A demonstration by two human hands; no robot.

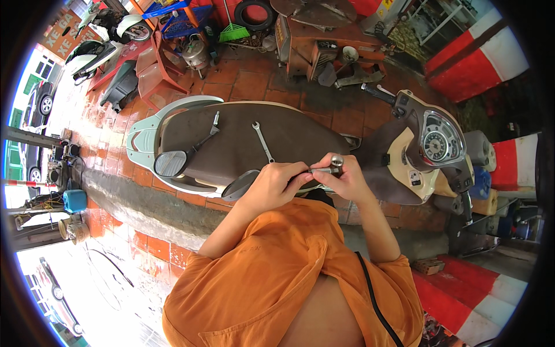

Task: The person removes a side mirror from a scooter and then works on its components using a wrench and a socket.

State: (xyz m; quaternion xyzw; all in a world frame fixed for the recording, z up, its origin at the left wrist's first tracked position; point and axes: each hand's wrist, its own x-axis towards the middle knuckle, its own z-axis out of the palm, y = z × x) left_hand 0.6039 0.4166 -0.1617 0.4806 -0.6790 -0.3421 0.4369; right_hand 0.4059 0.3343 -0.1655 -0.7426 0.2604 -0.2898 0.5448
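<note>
Both my hands meet above the near edge of a scooter's brown seat (266,121). My right hand (347,180) is closed round a short silver metal fitting (336,161) with a rounded, shiny end. My left hand (278,184) pinches a thin dark part at the fitting's left end; the fingers hide much of it. Against my left wrist is a dark mirror head (240,185); whether its stem runs into my hands cannot be seen. An open-end wrench (262,141) lies on the seat just beyond my left hand. Farther left rests another mirror (171,163) with its stem.
The scooter's handlebar and speedometer (436,144) stand to the right. Beyond the seat are a red plastic chair (156,75), a green broom (233,31), a tyre (255,14) and a brown workbench (300,43). A blue canister (74,200) sits at the left.
</note>
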